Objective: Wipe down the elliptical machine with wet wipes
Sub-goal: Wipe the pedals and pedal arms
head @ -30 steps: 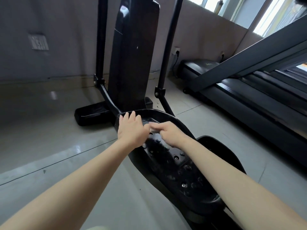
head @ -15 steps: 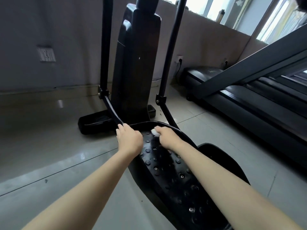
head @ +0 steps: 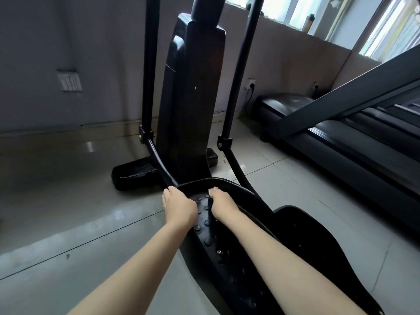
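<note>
**Both hands at the front end of the near pedal; wipe not confirmed**

I see the left fingers [head: 166,197] curled over the pedal's [head: 208,235] outer rim at its front corner, gripping the edge. The left hand [head: 180,208] lies knuckles up, wrist straight, forearm reaching in from the lower left.

The right fingertips [head: 213,191] are bent downward against the raised front lip. I cannot tell whether they hold a wipe, as the hand covers anything under it. The right hand [head: 221,206] is arched, with its forearm lying along the pedal's length.

The pedal is a long black studded tray. Its long axis runs from the lower right near me, up and leftward. Its front end points at the elliptical machine's upright column [head: 193,98], close to the column's base.

A second pedal [head: 318,242] lies parallel, just to the right. Two black swing rods [head: 148,64] flank the column. A treadmill [head: 354,146] stands well apart on the right, on the glossy tiled floor [head: 68,212].
</note>
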